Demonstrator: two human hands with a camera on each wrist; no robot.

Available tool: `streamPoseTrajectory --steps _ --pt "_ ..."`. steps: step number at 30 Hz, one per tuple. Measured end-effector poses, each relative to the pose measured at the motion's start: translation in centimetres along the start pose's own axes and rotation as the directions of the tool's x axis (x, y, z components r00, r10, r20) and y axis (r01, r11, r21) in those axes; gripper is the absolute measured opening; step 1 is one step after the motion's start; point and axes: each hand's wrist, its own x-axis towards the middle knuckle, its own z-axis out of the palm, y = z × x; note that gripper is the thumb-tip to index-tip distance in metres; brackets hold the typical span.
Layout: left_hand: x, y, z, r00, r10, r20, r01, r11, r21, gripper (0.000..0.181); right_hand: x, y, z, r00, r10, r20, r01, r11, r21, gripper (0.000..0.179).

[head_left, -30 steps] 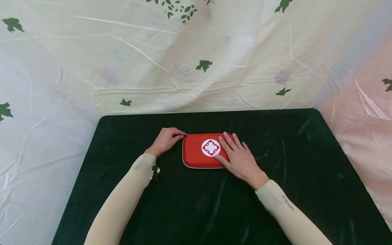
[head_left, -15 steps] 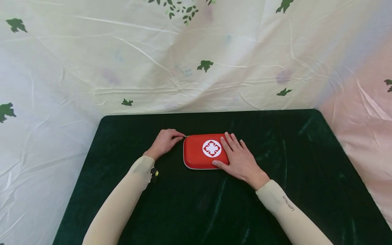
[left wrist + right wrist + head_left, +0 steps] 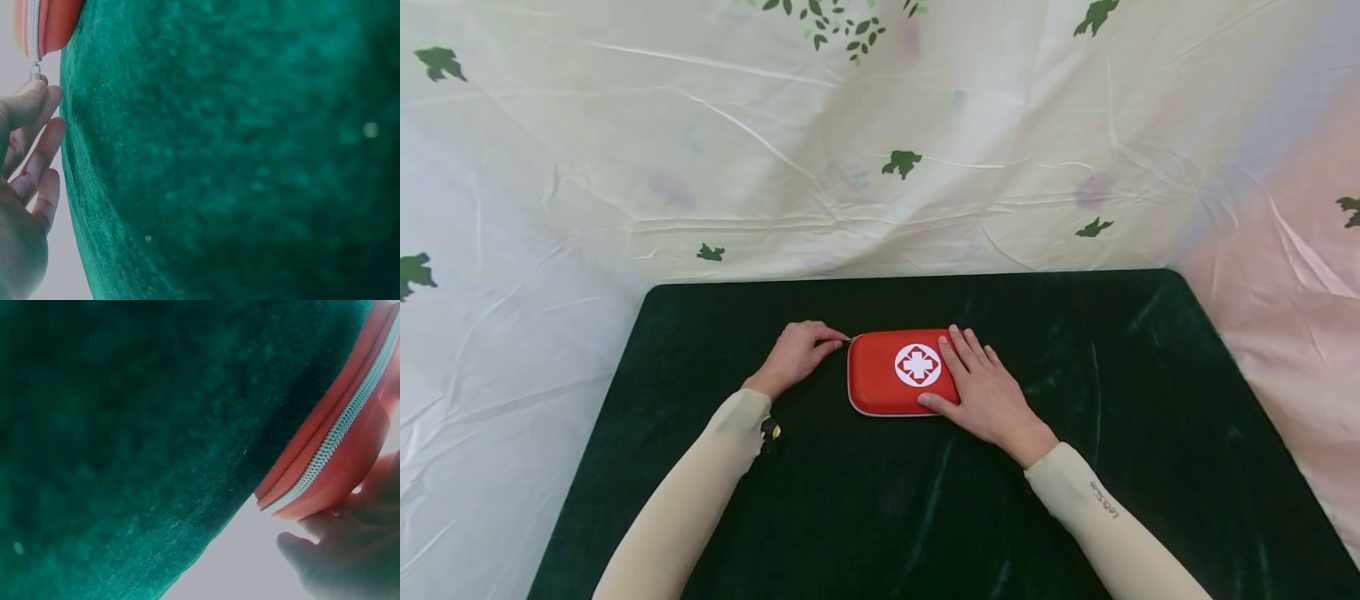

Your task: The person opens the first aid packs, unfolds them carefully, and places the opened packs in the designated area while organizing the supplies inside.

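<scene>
A red zippered first aid case (image 3: pixel 874 375) with a white cross emblem lies flat on the dark green cloth. At its far left corner my left hand (image 3: pixel 797 354) pinches the zipper pull (image 3: pixel 35 70) between thumb and index finger, the other fingers loosely bent. Spread over the case's right end, my right hand (image 3: pixel 992 400) rests with straight fingers on the lid and hides that end. In the right wrist view the silver zipper teeth (image 3: pixel 331 440) run meshed along the case's side, with the right hand's fingers against the red shell.
The green velvet-covered table (image 3: pixel 865 508) extends around the case on every side. Behind it hangs a pale curtain (image 3: pixel 775 167) printed with green leaves, and a pinkish drape (image 3: pixel 1292 317) borders the right side.
My left hand has shifted slightly left and toward me, still pinching the zipper pull at the corner. The right hand has slid a little on the lid, its thumb now lower.
</scene>
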Motion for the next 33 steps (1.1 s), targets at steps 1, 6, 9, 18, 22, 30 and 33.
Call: streamPoseTrajectory --steps 1,6,9,18,22,30,33 --pt "-0.1 0.0 0.0 1.000 0.002 -0.001 -0.002 1.000 -0.003 0.022 0.0 0.0 0.0 1.000 0.000 0.000 0.000 1.000 -0.001 0.104" --pt "-0.6 0.1 -0.2 1.000 0.001 -0.005 -0.001 1.000 -0.019 0.023 0.0 -0.1 0.1 1.000 0.000 -0.002 0.000 1.000 0.002 0.103" --pt "-0.9 0.2 -0.2 1.000 0.000 -0.007 0.000 1.000 -0.013 0.023 0.0 -0.2 0.1 1.000 0.001 -0.004 -0.001 1.000 0.005 0.103" --pt "-1.9 0.2 -0.3 1.000 0.009 -0.014 -0.010 1.000 -0.007 0.022 -0.1 -0.3 0.0 1.000 0.006 -0.007 -0.006 1.000 0.002 0.103" --pt "-2.3 0.4 -0.3 1.000 0.007 -0.012 -0.007 1.000 -0.009 0.022 0.0 -0.3 0.0 1.000 0.017 -0.001 -0.017 1.000 0.002 0.104" --pt "-2.9 0.6 -0.2 1.000 -0.002 -0.003 0.002 1.000 -0.014 0.023 0.0 -0.4 0.0 1.000 0.022 0.001 -0.022 1.000 0.006 0.104" --pt "-3.1 0.6 -0.2 1.000 -0.002 0.001 0.002 1.000 -0.025 0.023 0.0 -0.4 0.0 1.000 0.026 0.001 -0.026 1.000 0.002 0.104"
